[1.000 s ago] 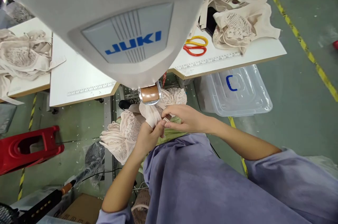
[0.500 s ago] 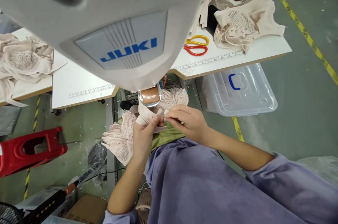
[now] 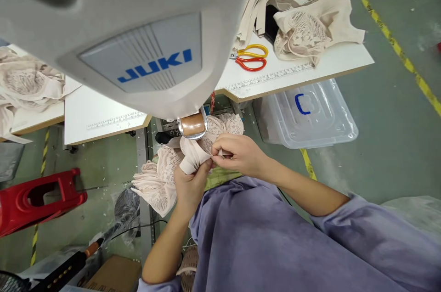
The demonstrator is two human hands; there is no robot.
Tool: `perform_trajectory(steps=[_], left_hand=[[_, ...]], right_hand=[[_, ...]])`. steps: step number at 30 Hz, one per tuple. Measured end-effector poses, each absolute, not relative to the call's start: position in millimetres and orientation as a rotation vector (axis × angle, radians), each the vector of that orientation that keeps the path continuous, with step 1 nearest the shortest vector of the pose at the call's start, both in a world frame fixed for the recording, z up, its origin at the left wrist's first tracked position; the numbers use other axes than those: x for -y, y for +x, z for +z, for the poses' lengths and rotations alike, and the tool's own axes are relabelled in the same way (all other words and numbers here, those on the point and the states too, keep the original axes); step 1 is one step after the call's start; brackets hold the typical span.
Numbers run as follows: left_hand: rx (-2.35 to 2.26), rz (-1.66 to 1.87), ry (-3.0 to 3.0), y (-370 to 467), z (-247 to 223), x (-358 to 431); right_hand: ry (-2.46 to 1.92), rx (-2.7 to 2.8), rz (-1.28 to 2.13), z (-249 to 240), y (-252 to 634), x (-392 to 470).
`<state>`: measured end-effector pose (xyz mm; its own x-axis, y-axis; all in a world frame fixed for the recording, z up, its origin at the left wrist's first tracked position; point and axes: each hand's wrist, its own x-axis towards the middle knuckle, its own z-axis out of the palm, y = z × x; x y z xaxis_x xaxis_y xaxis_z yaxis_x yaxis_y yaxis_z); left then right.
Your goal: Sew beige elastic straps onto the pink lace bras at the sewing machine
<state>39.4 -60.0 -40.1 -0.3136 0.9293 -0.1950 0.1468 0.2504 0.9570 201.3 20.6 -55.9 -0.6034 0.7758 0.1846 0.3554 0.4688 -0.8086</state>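
Note:
My left hand (image 3: 189, 188) is closed on the smooth beige band of a lace bra (image 3: 193, 156), thumb on top. Close beside it, my right hand (image 3: 243, 155) pinches the same bra's edge between thumb and fingers. The exact spot of that pinch is partly hidden by the fingers. Just above the hands is the head of a white JUKI sewing machine (image 3: 155, 69), its lower end showing a brown, metal-rimmed part (image 3: 193, 126). More beige lace bra pieces (image 3: 159, 187) hang in a bunch left of my left hand. Green cloth (image 3: 222, 177) lies under the hands.
Scissors (image 3: 253, 58) with yellow and red handles lie on the white table (image 3: 296, 83), near a heap of beige bras (image 3: 303, 30). Another heap (image 3: 27, 81) sits at left. Below are a clear lidded bin (image 3: 310, 117), a red stool (image 3: 41, 200) and a black fan (image 3: 62, 266).
The bra's band has turned and now shows a broad folded face above my left thumb. My right fingers have curled in closer to the left hand. The camera view has shifted slightly.

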Motion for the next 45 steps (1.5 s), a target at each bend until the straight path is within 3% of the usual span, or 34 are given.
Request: perform_trajectory(steps=[7, 16, 22, 38, 45], left_hand=[[-1.523, 1.121, 0.873, 38.9, -44.5, 56.9], [-1.508, 0.983, 0.985, 34.0, -41.3, 48.8], [-1.578, 0.920, 1.165, 25.0, -44.9, 47.2], [-1.505, 0.848, 1.327, 39.2, -24.4, 44.3], [-1.575, 0.817, 1.329, 40.9, -27.9, 37.8]], right_hand=[[-0.805, 2.244, 1.224, -55.2, 206.2, -23.8], [-1.014, 2.153, 1.153, -62.2, 207.8, -14.8], [-1.058, 2.046, 1.467, -57.8, 217.6, -28.2], [-0.983, 2.344, 1.132, -47.3, 226.5, -28.0], [-1.057, 2.338, 1.247, -38.8, 226.1, -33.6]])
